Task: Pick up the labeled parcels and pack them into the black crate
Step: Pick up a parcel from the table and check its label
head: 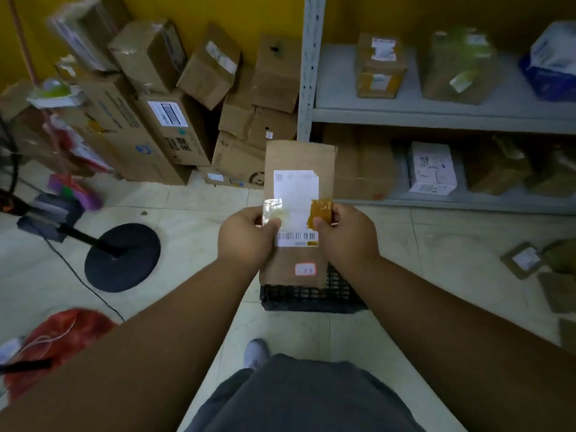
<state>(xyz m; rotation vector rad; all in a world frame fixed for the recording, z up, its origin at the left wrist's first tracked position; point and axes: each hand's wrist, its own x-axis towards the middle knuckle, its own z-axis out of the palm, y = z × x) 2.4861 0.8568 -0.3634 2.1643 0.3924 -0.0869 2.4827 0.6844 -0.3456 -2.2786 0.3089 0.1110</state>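
Observation:
A long brown cardboard parcel (300, 163) with a white shipping label and barcode is held in the air in front of me. My left hand (246, 236) grips its left edge and my right hand (346, 233) grips its right edge, thumbs on top. The parcel's lower end hangs over the black plastic crate (311, 299), which stands on the tiled floor; most of the crate's inside is hidden by the parcel. More labeled parcels lie on the floor at the right (525, 260).
A pile of cardboard boxes (174, 120) leans against the yellow wall at the back left. A grey metal shelf (436, 116) with boxes fills the right. A black round stand base (123, 257) and a red net bag (59, 338) lie to the left. My shoe (255, 352) is near the crate.

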